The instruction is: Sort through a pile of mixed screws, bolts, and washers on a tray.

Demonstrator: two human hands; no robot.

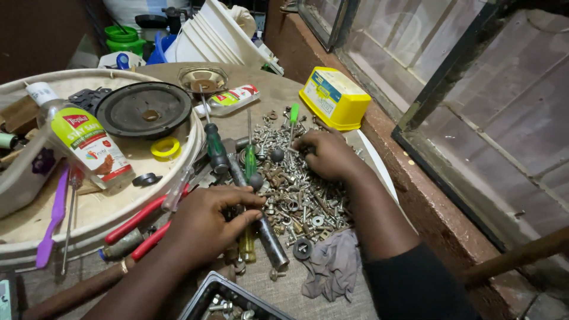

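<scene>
A heap of screws, nuts and washers is being picked through on the table.

Grey and brass-coloured, it is being lain between both hands: fingers of the right hand are being pressed into it, nothing visibly held; a small piece is being pinched by the left hand. A yellow rectangular box is being kept behind, a green-labelled bottle at the left.

Cluttered round table beside a reddish sill and window.

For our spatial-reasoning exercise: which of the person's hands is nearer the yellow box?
Right. The right hand rests on the screw pile just below the yellow box; the left hand lies farther off, by the screwdrivers.
</scene>
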